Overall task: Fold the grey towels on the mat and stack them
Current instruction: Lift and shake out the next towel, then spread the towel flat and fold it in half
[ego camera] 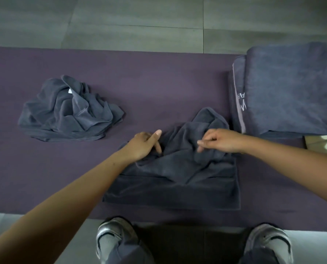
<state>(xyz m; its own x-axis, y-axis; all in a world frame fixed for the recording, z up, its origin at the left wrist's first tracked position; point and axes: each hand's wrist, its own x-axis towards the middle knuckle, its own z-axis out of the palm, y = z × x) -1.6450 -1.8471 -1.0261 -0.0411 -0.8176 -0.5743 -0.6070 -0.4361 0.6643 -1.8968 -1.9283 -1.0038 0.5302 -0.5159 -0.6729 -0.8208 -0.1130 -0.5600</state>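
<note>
A grey towel (pixel 177 178) lies half spread and rumpled on the purple mat (pixel 149 88) in front of me. My left hand (pixel 143 145) grips its left upper part, thumb raised and fingers curled into the cloth. My right hand (pixel 219 141) pinches a bunched fold near the towel's top right. A crumpled heap of grey towels (pixel 69 109) sits on the mat to the left. A stack of folded grey towels (pixel 284 92) stands at the right end of the mat.
Grey floor tiles (pixel 139 20) lie beyond the mat. My two shoes (pixel 111 239) stand on the floor at the mat's near edge. A patterned surface (pixel 324 143) shows beside the folded stack at the right edge.
</note>
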